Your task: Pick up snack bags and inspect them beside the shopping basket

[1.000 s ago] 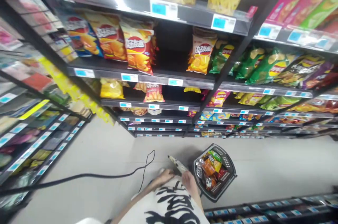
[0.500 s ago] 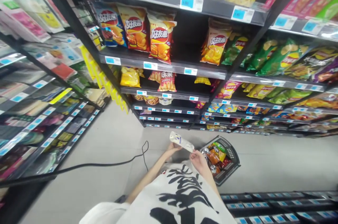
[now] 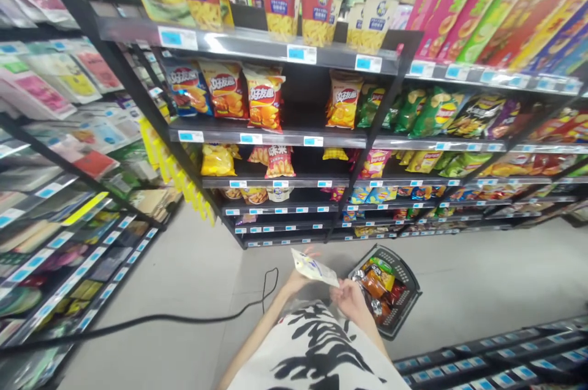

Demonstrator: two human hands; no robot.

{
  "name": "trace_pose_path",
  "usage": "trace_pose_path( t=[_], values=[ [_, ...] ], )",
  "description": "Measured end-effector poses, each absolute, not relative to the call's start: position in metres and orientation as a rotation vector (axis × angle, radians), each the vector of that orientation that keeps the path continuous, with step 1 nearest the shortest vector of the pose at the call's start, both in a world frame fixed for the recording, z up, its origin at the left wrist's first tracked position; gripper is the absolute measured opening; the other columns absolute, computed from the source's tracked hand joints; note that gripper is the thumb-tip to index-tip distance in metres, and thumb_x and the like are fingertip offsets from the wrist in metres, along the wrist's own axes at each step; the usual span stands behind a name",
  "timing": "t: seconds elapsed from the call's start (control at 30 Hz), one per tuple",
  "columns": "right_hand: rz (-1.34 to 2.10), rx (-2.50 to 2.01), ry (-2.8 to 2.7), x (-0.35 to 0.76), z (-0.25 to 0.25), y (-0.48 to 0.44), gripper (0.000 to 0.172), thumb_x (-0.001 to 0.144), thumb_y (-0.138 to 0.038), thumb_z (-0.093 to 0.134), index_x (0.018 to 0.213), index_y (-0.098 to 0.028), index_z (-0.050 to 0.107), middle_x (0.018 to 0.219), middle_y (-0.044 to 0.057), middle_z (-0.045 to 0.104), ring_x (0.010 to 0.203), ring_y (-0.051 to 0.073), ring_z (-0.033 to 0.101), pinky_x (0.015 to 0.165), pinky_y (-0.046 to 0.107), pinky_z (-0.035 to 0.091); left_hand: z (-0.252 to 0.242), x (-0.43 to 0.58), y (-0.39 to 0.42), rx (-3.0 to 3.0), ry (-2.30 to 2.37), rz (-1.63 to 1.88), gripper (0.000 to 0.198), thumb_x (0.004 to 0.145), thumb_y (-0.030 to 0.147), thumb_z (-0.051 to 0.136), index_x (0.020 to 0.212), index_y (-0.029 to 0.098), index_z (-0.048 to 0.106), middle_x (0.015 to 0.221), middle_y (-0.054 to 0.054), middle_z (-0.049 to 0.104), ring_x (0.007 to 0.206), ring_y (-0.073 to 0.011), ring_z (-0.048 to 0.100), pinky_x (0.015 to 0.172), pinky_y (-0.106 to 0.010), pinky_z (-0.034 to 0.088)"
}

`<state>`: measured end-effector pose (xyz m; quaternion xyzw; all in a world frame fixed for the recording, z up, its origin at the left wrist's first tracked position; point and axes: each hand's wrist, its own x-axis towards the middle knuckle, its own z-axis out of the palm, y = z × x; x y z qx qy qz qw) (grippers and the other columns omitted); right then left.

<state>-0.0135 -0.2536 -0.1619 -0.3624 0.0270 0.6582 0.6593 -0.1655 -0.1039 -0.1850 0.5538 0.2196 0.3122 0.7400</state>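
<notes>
A white snack pouch point(image 3: 316, 269) with blue print is held tilted between my two hands, in front of my body. My left hand point(image 3: 297, 281) holds it from behind and below at its left part; its blurred fingertips show beyond the far edge. At the lower right corner of the pouch, my right hand point(image 3: 349, 296) is closed in a pinch. Just right of that hand, a dark shopping basket point(image 3: 402, 307) stands on the floor with several colourful snack bags point(image 3: 380, 277) in it.
Ahead stands a shelf point(image 3: 275, 138) with chip bags point(image 3: 265, 96) and noodle-like snack cups point(image 3: 316, 10). Another rack point(image 3: 41, 194) rises on the left, with yellow hanging strips point(image 3: 177, 166) nearby. A black cable point(image 3: 174, 318) runs on the left. Low shelving point(image 3: 500, 356) lies at lower right.
My view has tipped upward and shifted, so more of the top shelf shows. The pouch has turned so that its face shows more broadly; the left fingers have stretched out behind it.
</notes>
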Motion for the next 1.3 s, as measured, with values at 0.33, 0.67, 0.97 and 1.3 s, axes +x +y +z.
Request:
trace_pose_path(
  t=[0.33, 0.67, 0.97, 1.3],
  values=[
    [1.385, -0.97, -0.221, -0.037, -0.153, -0.224, 0.05, 0.068, -0.052, 0.086, 0.101, -0.018, 0.069, 0.082, 0.002, 0.068, 0.058, 0.01, 0.053, 0.06, 0.025, 0.047, -0.146, -0.18, -0.107, 1.292, 0.871, 0.875, 0.061, 0.071, 0.044, 0.083, 0.119, 0.016, 0.058, 0.12, -0.014, 0.067, 0.111, -0.0294, 0.064, 0.099, -0.042, 0.048],
    [1.167, -1.184, -0.613, -0.065, -0.13, -0.233, 0.043, 0.071, -0.046, 0.085, 0.091, -0.01, 0.074, 0.063, 0.007, 0.068, 0.045, 0.012, 0.053, 0.048, 0.025, 0.044, -0.073, -0.205, -0.11, 1.257, 0.654, 0.703, 0.07, 0.074, 0.042, 0.084, 0.132, 0.018, 0.054, 0.128, -0.013, 0.066, 0.113, -0.0282, 0.066, 0.096, -0.037, 0.053],
    [1.113, -1.184, -0.581, -0.056, -0.103, -0.221, 0.049, 0.075, -0.054, 0.08, 0.095, -0.009, 0.073, 0.065, 0.008, 0.069, 0.053, 0.018, 0.062, 0.051, 0.03, 0.05, -0.092, -0.194, -0.136, 1.073, 0.522, 0.619, 0.065, 0.076, 0.04, 0.084, 0.13, 0.012, 0.062, 0.119, -0.016, 0.071, 0.115, -0.0322, 0.065, 0.104, -0.045, 0.049],
    [1.16, -1.304, -0.778, -0.048, -0.107, -0.227, 0.052, 0.08, -0.062, 0.073, 0.088, -0.011, 0.074, 0.073, 0.011, 0.075, 0.058, 0.019, 0.067, 0.057, 0.03, 0.054, -0.093, -0.194, -0.143, 0.972, 0.591, 0.65, 0.07, 0.069, 0.038, 0.089, 0.129, 0.013, 0.064, 0.111, -0.017, 0.074, 0.108, -0.032, 0.069, 0.093, -0.042, 0.055]
  ],
)
